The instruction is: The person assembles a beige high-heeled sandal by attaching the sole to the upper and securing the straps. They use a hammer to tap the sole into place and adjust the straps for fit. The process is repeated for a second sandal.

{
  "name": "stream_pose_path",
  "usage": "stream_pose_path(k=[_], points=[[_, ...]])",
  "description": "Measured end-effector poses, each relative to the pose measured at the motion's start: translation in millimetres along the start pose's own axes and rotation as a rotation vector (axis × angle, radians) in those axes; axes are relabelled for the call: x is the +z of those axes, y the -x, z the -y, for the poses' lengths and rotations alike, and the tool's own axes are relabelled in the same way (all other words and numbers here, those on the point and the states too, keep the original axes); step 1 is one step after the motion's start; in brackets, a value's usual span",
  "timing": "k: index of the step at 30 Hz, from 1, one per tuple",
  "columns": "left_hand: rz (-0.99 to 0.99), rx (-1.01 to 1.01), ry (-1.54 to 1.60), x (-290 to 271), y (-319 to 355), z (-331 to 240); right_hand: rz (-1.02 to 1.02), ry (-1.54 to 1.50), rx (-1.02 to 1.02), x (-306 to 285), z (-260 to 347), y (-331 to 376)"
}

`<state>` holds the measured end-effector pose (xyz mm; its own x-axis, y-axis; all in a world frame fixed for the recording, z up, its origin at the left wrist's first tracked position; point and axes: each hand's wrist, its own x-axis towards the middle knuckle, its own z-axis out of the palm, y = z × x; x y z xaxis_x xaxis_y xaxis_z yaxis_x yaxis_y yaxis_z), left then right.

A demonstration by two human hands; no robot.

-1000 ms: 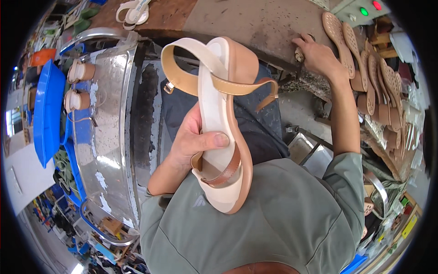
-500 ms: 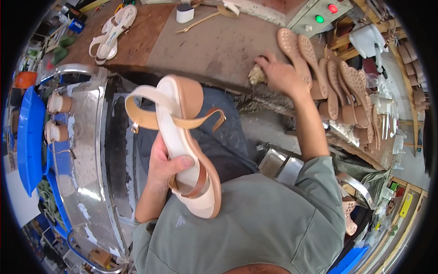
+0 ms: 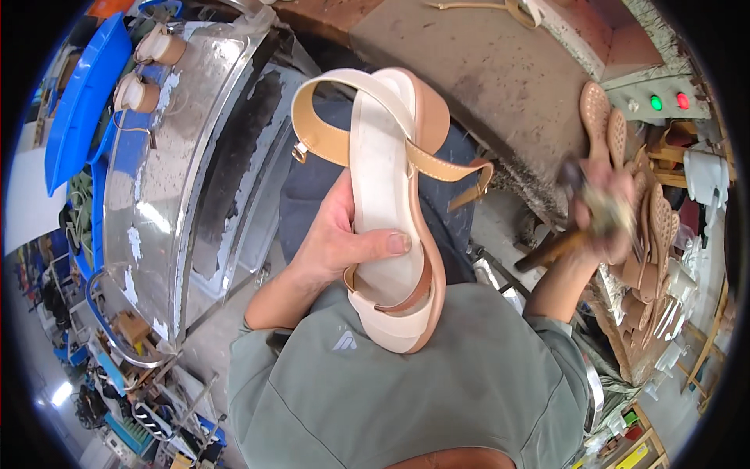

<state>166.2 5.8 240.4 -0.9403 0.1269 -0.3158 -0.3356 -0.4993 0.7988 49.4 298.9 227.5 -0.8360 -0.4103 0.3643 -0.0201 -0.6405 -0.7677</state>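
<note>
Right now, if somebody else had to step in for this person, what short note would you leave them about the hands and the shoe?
Left hand: grips the sandal mid-sole, thumb across the insole, held over the lap with the heel end pointing away.
Right hand: blurred, at the bench edge, holding a hammer with a wooden handle.
Things: loose soles are stacked on the bench behind the right hand; two more shoes sit on the blue tray to the left.
Done: the sandal has its ankle strap, buckle and toe strap on.
Left: the hammer is not touching the sandal yet; I cannot tell what work remains.
</note>
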Motion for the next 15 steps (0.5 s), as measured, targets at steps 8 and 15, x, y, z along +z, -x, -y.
stream_pose_path(k=[8, 15], points=[[0.119, 0.036, -0.114, -1, 14, 1, 0.240, -0.015, 0.094, 90, -33, 18], [0.176, 0.105, -0.101, -14, 23, 0, 0.151, -0.004, 0.119, 114, -35, 20]])
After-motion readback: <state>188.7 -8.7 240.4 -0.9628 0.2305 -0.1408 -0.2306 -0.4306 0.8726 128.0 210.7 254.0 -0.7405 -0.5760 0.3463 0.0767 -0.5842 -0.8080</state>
